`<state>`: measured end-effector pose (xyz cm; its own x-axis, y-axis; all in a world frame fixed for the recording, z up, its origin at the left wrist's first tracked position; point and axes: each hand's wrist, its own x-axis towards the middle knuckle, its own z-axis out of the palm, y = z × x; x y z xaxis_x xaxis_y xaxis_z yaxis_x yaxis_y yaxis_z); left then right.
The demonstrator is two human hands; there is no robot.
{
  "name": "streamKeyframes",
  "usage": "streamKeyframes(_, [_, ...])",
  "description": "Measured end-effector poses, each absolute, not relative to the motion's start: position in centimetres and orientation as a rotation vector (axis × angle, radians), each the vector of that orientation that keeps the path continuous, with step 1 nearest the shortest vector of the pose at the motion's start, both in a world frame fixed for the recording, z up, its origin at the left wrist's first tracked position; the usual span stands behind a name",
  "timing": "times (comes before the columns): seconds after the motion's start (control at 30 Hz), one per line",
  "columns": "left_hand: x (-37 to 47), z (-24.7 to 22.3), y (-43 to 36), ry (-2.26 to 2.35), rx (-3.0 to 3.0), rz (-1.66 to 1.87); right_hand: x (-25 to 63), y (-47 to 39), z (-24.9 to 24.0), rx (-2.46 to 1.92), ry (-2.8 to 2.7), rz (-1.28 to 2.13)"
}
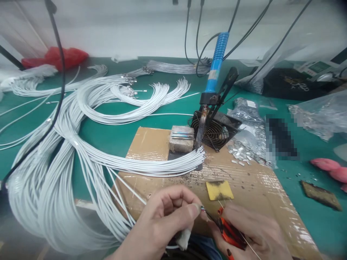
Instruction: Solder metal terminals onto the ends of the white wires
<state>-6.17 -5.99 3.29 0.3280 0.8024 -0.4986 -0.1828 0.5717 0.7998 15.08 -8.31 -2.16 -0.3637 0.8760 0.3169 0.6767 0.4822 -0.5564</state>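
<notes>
My left hand (168, 216) is closed, pinching the end of a white cable between thumb and forefinger. Tiny coloured wires (202, 208) stick out past the thumb tip. My right hand (252, 229) is wrapped round small pliers with orange handles (233, 234), their dark jaws pointing toward those wires. Whether the jaws touch the wires, I cannot tell. A thin wire (251, 245) runs by the right fingers. Below my left palm shows a whitish scrap (184, 238) whose kind is unclear. A yellow sponge (219, 190) with a dark smudge lies just beyond my hands.
A blue-handled soldering iron (214, 76) leans tip-down over the ends of a white cable bundle (151, 166). Behind it stand a black fan (214, 131) and a grey block (182, 139). Small metal shells (240, 151) lie on the cardboard (273, 202). More cables (51, 180) fill the left.
</notes>
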Motion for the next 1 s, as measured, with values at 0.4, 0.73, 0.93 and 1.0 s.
streamKeyframes(0.4, [-6.1, 3.4, -6.0, 1.06, 0.731, 0.735, 14.6, -8.5, -2.4, -1.306, -2.046, 0.405])
streamKeyframes(0.73, [-5.6, 3.1, -6.1, 1.155, 0.806, 0.762, 12.9, -9.4, -4.1, -1.398, -1.782, 0.264])
streamKeyframes(0.93, [-4.9, 3.0, -6.3, 1.248, 0.836, 0.835, 11.5, -9.9, -5.2, -1.444, -1.61, 0.284])
streamKeyframes(1.0, [-5.1, 2.7, -6.4, 1.269, 0.85, 0.848, 12.5, -9.5, -5.6, -1.478, -1.498, 0.352])
